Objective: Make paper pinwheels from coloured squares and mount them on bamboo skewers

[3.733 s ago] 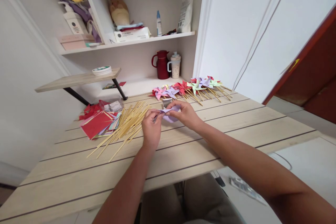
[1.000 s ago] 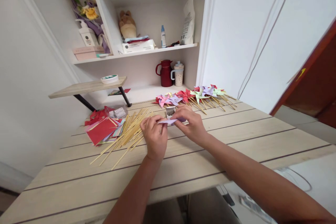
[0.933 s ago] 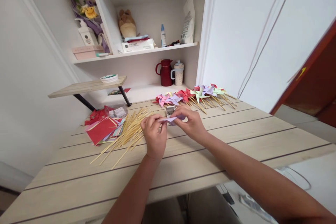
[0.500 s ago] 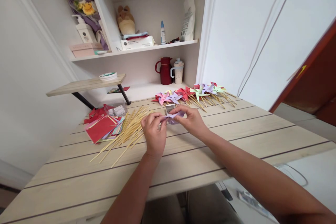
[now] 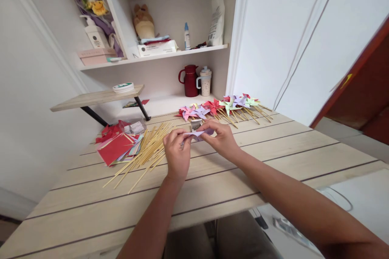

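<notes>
Table (image 5: pixel 273 158) layout is the same as half a second ago: finished pinwheels (image 5: pixel 225 105) in a row at the far edge, loose wooden sticks (image 5: pixel 146 149) fanned out left of centre, stack of coloured paper squares (image 5: pixel 117 147) beyond them, all untouched. The one change is in the lilac paper piece (image 5: pixel 197 133): a moment ago it showed puffed flaps between the hands, now it reads flatter and narrower. Judgement: a flap is being pressed toward the centre, so the folding is mid-way and no stick is attached yet.

Both forearms reach forward from the near edge and meet above the table's middle. Left hand (image 5: pixel 176 153) is curled, thumb and forefinger pinched on the piece's left end. Right hand (image 5: pixel 221 141) arches over from the right, fingertips (image 5: pixel 209 129) nipping its right end. The piece sits just above the boards, in front of a small grey container (image 5: pixel 196 123).
</notes>
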### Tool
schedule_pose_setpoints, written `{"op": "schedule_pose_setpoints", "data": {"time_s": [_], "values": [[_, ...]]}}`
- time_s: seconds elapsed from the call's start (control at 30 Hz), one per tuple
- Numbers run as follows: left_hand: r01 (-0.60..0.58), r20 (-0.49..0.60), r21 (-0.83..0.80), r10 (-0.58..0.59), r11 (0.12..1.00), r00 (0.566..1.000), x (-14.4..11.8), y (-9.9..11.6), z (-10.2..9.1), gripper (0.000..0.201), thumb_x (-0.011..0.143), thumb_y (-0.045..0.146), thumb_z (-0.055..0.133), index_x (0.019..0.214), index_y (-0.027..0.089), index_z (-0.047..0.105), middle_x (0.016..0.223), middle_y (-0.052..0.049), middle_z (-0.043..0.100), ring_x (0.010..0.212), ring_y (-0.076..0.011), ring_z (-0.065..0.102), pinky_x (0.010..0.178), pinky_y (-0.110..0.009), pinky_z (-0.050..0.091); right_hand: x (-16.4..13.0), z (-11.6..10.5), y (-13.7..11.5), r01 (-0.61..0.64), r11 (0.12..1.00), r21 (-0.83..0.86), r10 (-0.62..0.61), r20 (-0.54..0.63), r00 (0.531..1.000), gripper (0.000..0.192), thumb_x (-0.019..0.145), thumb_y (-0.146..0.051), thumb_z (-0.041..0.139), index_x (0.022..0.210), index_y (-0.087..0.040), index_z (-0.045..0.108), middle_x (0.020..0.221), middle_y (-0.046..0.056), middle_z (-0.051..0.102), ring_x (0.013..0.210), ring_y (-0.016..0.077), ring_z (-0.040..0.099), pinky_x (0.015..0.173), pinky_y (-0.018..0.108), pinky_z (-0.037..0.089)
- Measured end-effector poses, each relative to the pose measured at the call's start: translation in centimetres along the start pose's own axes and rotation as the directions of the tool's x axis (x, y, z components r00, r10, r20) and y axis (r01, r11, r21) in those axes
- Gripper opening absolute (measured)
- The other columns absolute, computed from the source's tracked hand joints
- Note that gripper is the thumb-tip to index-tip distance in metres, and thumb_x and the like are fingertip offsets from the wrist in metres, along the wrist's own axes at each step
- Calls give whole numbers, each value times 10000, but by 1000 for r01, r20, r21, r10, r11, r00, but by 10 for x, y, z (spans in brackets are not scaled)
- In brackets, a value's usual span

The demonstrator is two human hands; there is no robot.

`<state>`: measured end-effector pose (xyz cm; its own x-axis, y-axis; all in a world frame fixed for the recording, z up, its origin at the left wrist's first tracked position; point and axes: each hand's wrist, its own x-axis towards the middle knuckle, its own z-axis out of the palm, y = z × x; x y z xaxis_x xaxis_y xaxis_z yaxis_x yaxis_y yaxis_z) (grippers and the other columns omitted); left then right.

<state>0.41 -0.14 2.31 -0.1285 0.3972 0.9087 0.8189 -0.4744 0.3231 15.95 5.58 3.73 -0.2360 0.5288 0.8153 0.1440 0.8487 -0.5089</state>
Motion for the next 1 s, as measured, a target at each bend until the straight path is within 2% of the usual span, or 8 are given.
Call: {"op": "schedule_pose_setpoints", "data": {"time_s": [0.2, 0.4, 0.53, 0.73, 0.9, 1.0], "values": [[-142, -66, 144, 153, 979, 986, -1, 6, -2, 77, 886, 138, 656, 852, 207, 656, 911, -52, 710, 895, -204, 664, 890, -394, 442, -2, 4, 0, 164, 985, -47, -167, -49, 985, 61, 877, -183, 675, 846, -233, 693, 755, 20, 686, 776, 196, 635, 778, 374, 518], [-298, -56, 231, 318, 926, 946, 0, 11, -6, 123, 875, 84, 614, 862, 205, 636, 945, -67, 734, 855, -200, 670, 917, -412, 422, -4, 7, -1, 216, 975, -46, -218, -72, 973, 116, 865, -130, 646, 849, -244, 660, 782, 29, 680, 841, 215, 646, 802, 404, 543], [-334, -50, 270, 359, 903, 932, -1, 11, -9, 132, 892, 83, 597, 865, 206, 637, 936, -62, 746, 817, -186, 678, 958, -424, 402, -4, 7, -3, 252, 967, -25, -253, -112, 961, 136, 850, -114, 644, 844, -249, 630, 809, 29, 673, 842, 216, 649, 837, 431, 554], [-407, -61, 313, 446, 858, 893, 0, 12, -15, 189, 901, 65, 594, 966, 220, 681, 923, -37, 765, 844, -180, 693, 1013, -429, 357, -2, 5, -8, 253, 964, -83, -262, -128, 957, 224, 878, -139, 644, 1048, -278, 692, 850, 27, 720, 886, 230, 674, 937, 477, 538], [-449, -68, 349, 500, 823, 863, 2, 15, -17, 168, 883, 58, 636, 941, 208, 685, 901, -33, 768, 843, -174, 682, 1022, -419, 352, 0, 3, -10, 319, 939, -126, -333, -119, 935, 184, 895, -121, 627, 950, -269, 720, 770, 12, 708, 778, 207, 670, 941, 488, 527], [-448, -72, 347, 500, 824, 863, 3, 15, -17, 167, 899, 68, 620, 937, 217, 685, 904, -23, 769, 841, -167, 680, 1034, -414, 349, 0, 2, -12, 338, 928, -159, -356, -102, 929, 195, 888, -101, 604, 907, -264, 709, 757, 7, 703, 753, 198, 668, 951, 491, 515]]}}
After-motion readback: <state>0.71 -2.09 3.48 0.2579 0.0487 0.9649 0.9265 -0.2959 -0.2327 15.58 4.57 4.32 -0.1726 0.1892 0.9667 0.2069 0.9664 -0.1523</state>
